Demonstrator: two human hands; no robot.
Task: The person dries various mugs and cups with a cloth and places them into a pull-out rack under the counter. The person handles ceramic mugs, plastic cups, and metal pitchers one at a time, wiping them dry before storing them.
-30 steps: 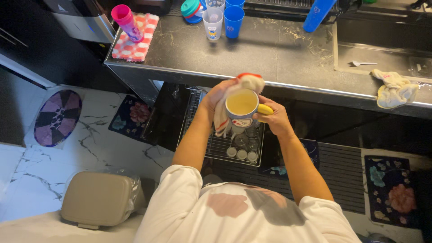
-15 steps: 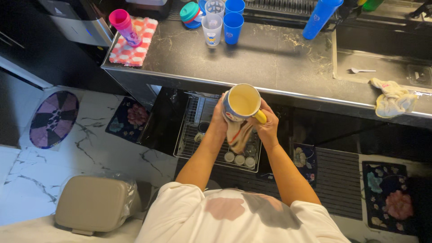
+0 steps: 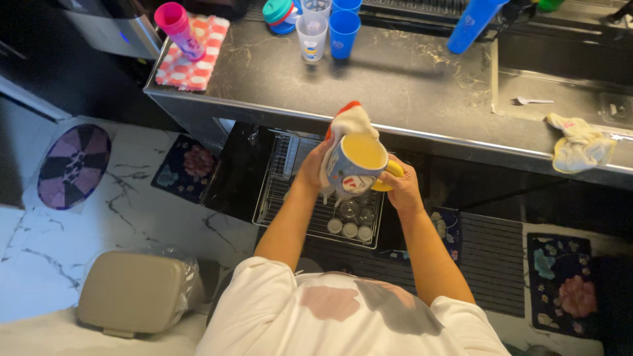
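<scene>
A blue mug with a yellow inside and yellow handle is held in front of me, above an open wire dish rack. My right hand grips the mug by its handle side. My left hand presses a white cloth with a red edge against the mug's left side and far rim. The cloth stands up over the rim and drapes down the mug's wall.
The rack holds several small glasses. A dark stone counter carries blue cups, a clear cup, a pink cup on a checked cloth, and a crumpled rag by the sink. A beige bin lid sits lower left.
The cloth has moved from under the mug up over its far rim. The mug dropped slightly lower and tilted toward me.
</scene>
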